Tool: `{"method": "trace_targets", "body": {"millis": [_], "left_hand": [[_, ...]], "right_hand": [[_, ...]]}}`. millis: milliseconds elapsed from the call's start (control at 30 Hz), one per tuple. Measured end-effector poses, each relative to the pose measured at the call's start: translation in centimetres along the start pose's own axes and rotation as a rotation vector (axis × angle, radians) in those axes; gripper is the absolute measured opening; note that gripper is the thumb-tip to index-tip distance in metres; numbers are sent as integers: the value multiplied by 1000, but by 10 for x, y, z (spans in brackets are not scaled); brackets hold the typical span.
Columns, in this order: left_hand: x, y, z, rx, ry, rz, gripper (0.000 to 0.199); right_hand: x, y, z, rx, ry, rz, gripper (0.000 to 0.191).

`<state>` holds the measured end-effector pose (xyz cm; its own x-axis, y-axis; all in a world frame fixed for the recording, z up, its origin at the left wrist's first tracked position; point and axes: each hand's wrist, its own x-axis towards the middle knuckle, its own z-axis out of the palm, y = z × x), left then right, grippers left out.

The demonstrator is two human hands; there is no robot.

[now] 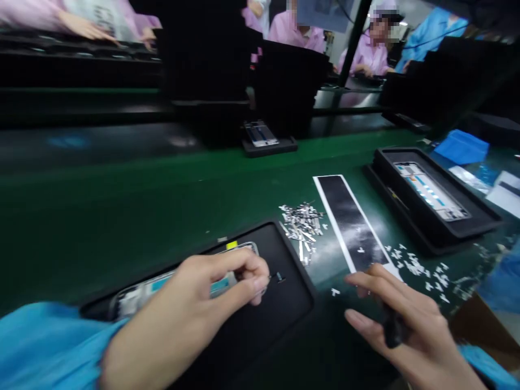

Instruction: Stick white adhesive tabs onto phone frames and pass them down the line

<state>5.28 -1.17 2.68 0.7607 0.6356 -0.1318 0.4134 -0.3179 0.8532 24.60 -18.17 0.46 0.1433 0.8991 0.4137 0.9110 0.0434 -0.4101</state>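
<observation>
Left hand (211, 295) near left, fingers curled and pinched together over the right end of a phone frame (162, 284) that lies in a black tray (284, 303) at the near edge of the green bench (122, 200); fingertips touch the frame, whether they pinch a small part there cannot be told. A tiny dark piece (279, 278) sits on the tray just right of the fingertips. Blue sleeve (44, 346) covers the left forearm. Right hand (398, 319) near right, fingers closed around a dark tool (392, 330), only partly seen, index finger stretched toward the near end of a black strip with white border (349, 222) lying flat on the bench. Small white bits (418, 268) are scattered just right of the strip and around the right hand's fingertips, a few on the strip itself. A pile of small metal parts (303, 222) lies between the tray and the strip, just left of the strip. Further right, a second black tray (434, 206) holds another phone frame (433, 190). Far centre, a third tray (270, 145) with a phone frame (260, 134). Blue cloth (461, 146) far right. Other people in pink coats (296, 32) are at work beyond the bench, and a hand (85, 24) far left.
</observation>
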Motion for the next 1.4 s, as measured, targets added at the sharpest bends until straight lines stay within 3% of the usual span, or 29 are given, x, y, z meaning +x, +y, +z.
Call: {"method": "trace_targets", "body": {"millis": [67,133,267,433,533,633,700,800,1000,1133,1400], "left_hand": [[-3,-1,-3,-78,-18,-56,26],[-7,-5,-6,-162,42,-95,25],[-16,-9,-13,-224,68,-155,21],[-23,-11,-21,-177,112,-43,19],[-26,-14,-25,-35,206,68,18],[-26,-17,-31,142,294,184,17],[-24,-20,-35,221,330,233,19],[-16,-28,-38,274,337,192,21],[4,-46,-27,335,229,156,22],[8,-50,-18,356,211,133,23],[7,-53,-14,434,272,193,28]], "right_hand": [[15,-8,-3,94,-36,-37,16],[36,-17,1,294,-125,-51,13],[73,-38,28,553,-295,64,14],[94,-56,55,665,-423,101,17],[99,-58,58,608,-383,39,20],[101,-59,58,525,-257,-106,16],[99,-59,59,341,-124,-213,13],[94,-55,62,19,28,-313,14],[81,-42,72,-292,-65,-602,26],[77,-39,80,-375,-142,-794,32],[74,-45,88,-413,-112,-752,28]]}}
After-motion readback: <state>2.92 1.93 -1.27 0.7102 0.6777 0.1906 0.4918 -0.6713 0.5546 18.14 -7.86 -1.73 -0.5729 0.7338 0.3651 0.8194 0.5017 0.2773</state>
